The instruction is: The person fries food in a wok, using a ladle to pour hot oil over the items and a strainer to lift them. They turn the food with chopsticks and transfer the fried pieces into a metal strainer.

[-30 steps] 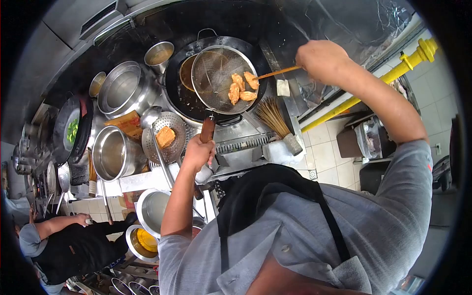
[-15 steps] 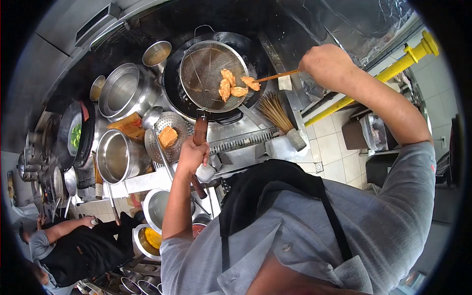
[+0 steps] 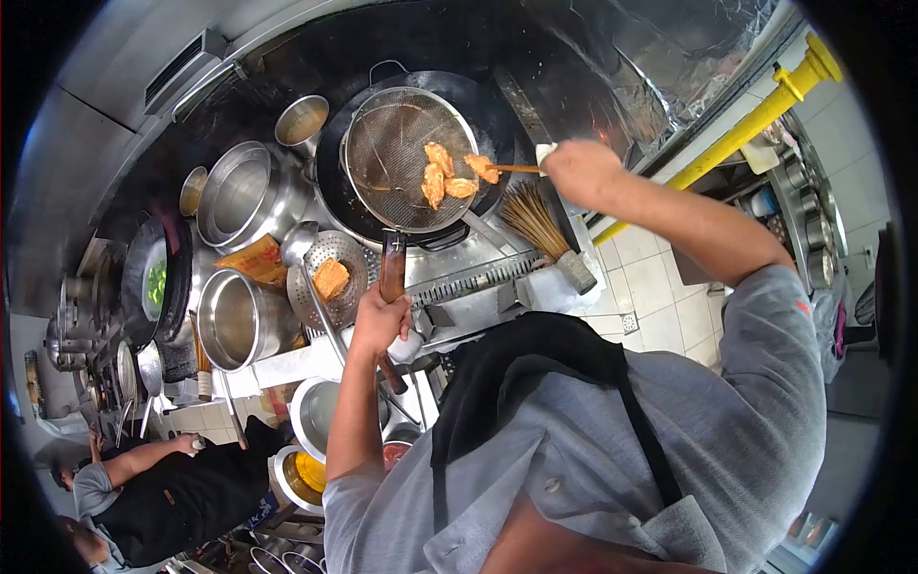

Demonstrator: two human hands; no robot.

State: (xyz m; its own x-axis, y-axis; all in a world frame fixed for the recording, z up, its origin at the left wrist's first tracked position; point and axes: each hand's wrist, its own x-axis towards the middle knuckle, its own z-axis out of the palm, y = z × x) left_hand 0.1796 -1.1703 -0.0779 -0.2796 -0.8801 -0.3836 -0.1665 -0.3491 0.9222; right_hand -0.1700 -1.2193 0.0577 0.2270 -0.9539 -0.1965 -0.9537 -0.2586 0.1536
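One strainer point(image 3: 387, 139), over the wok point(image 3: 492, 120); handle point(image 3: 393, 268), at six o'clock, wrapped by the left hand point(image 3: 381, 323). Fried pieces point(image 3: 436, 182): clustered at the strainer's four o'clock. One stick point(image 3: 518, 168), at three, gripped in the right hand point(image 3: 585, 172); I saw its tip touch another piece point(image 3: 480, 168) by the rim.

At right, a yellow pipe point(image 3: 736, 143); at left, a steel pot point(image 3: 273, 320); farther left, greens point(image 3: 156, 282) in a black wok point(image 3: 151, 251).

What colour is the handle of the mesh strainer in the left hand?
The strainer handle is reddish brown, showing best in the head view.
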